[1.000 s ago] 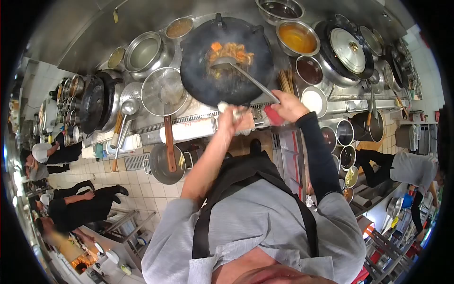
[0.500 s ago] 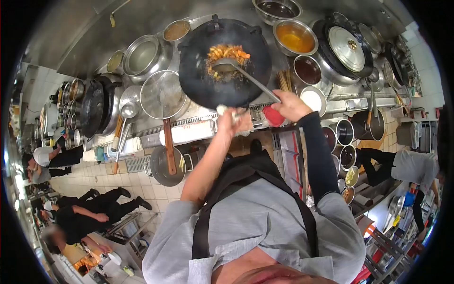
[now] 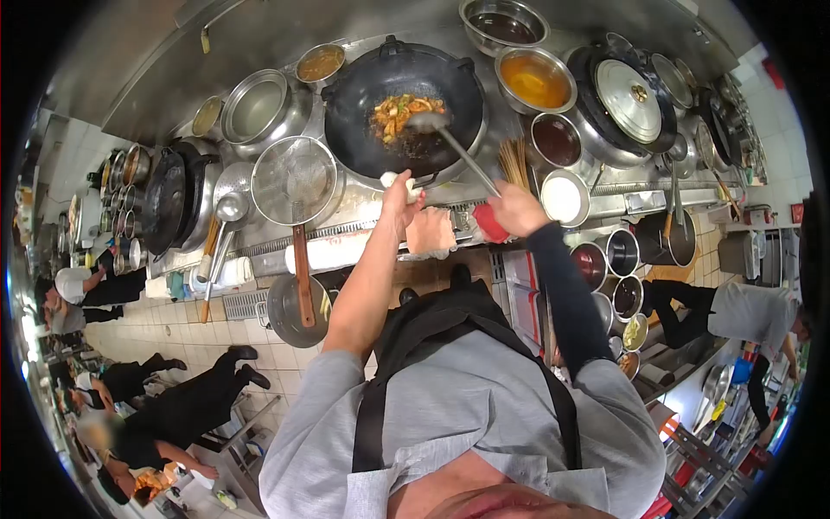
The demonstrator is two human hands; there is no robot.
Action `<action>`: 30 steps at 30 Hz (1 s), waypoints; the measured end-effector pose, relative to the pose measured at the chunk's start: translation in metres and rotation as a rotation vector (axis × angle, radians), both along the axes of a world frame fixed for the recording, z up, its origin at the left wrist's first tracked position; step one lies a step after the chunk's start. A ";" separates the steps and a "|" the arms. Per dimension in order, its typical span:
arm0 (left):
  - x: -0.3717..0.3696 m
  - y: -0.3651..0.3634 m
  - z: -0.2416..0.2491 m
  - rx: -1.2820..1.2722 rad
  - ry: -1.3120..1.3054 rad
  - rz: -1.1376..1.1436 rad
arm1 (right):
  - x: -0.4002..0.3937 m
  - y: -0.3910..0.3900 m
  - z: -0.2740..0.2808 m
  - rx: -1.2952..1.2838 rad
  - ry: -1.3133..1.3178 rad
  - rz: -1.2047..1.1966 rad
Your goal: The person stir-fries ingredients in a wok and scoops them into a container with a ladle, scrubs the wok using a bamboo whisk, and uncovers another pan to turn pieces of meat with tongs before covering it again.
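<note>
Chopped food (image 3: pixel 403 115) lies in a large black wok (image 3: pixel 354 95) on the stove. My left hand (image 3: pixel 403 197) is closed on a white cloth (image 3: pixel 399 183) around the wok's near handle (image 3: pixel 425 182). A long metal ladle (image 3: pixel 467 158) is gripped in my right hand (image 3: pixel 517 210), its bowl over the right side of the food. A red cloth (image 3: pixel 490 223) lies just left of that hand. Right of the wok stand a bamboo brush (image 3: pixel 515 164) and a bowl of white stuff (image 3: pixel 564 197).
A round strainer (image 3: pixel 295 182) rests left of the wok, its wooden handle over a dark pan (image 3: pixel 285 304). Bowls of orange liquid (image 3: pixel 536 80) and dark sauce (image 3: pixel 556 140) stand to the right. Other people (image 3: pixel 186 406) are at lower left and at the right (image 3: pixel 750 310).
The wok has tilted and its near rim has risen. The food has shifted together, and the ladle's bowl has moved to its right side. Both hands have moved slightly left.
</note>
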State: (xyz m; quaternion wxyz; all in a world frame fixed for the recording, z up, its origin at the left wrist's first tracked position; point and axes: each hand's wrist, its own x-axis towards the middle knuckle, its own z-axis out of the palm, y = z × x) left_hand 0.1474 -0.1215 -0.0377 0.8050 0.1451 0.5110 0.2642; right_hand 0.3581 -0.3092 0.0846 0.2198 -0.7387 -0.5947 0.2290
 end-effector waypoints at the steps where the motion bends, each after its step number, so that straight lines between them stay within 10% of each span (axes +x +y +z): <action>1: -0.005 -0.009 0.009 -0.006 -0.045 -0.051 | -0.011 0.019 -0.009 0.041 -0.051 -0.063; 7: -0.105 -0.092 -0.002 -0.054 -0.182 -0.435 | -0.041 0.077 -0.075 0.014 0.032 -0.125; 15: -0.183 -0.151 0.022 -0.074 -0.126 -0.094 | 0.024 0.051 -0.008 -0.070 0.042 0.054; 21: -0.078 -0.062 0.036 -0.017 -0.156 0.015 | -0.019 0.064 -0.090 0.012 0.083 -0.024; 27: -0.005 0.050 -0.055 -0.243 -0.029 -0.260 | -0.009 -0.027 -0.022 -0.144 0.169 -0.062; 30: 0.007 -0.004 -0.022 -0.094 -0.106 -0.025 | -0.011 -0.061 0.025 0.066 0.212 -0.040</action>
